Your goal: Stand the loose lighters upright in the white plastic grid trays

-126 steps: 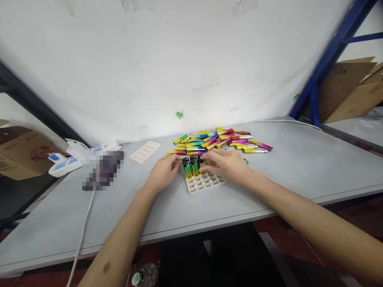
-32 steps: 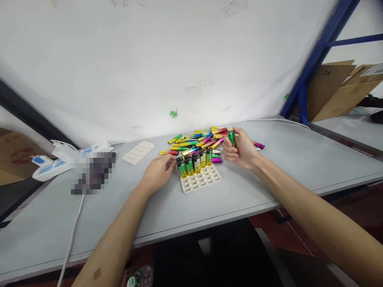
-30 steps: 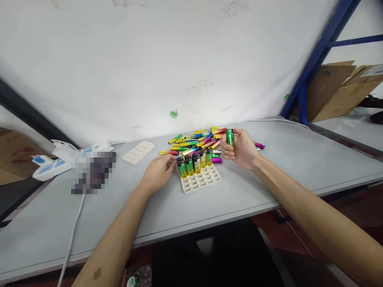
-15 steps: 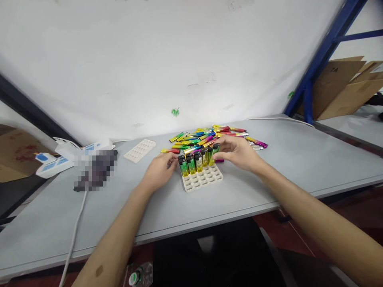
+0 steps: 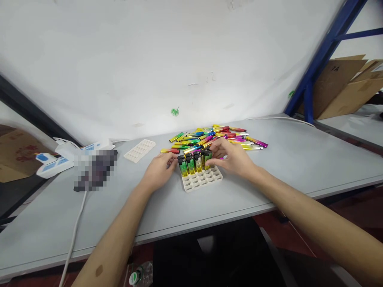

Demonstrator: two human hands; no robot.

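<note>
R hand [image 5: 236,159]: grip pinched, thumb + fingers, on 1 green-yellow lighter [image 5: 208,158] w/ black cap. Lighter approx. vert. at R end of nearer row in tray [image 5: 203,181]; can't tell if fully seated.

L hand [image 5: 158,169]: fingers curled, tips at far L corner of tray, next to caps. Can't tell if this grip clasps tray or only rests there.

Tray: white, on grey surface [image 5: 167,213], betw. hands. Loaded lighters [image 5: 190,165] stand upright at far side, caps up; nearer row green/yellow, incl. 1 paler; more black caps behind, partly hidden. Slot rows show on near side.

Pile [image 5: 206,137]: loose multicol. lighters lying flat behind tray, toward wall [image 5: 149,59]; part screened by R hand.

2nd tray [image 5: 139,150]: flat, L of pile, apart from 1st. Further L: power strip [image 5: 60,164], pixelated item [image 5: 97,171] (ID n/a), white cable [image 5: 76,223] running over near edge. Bkgd. R: blue frame [image 5: 323,59], cardboard boxes [image 5: 335,89].
</note>
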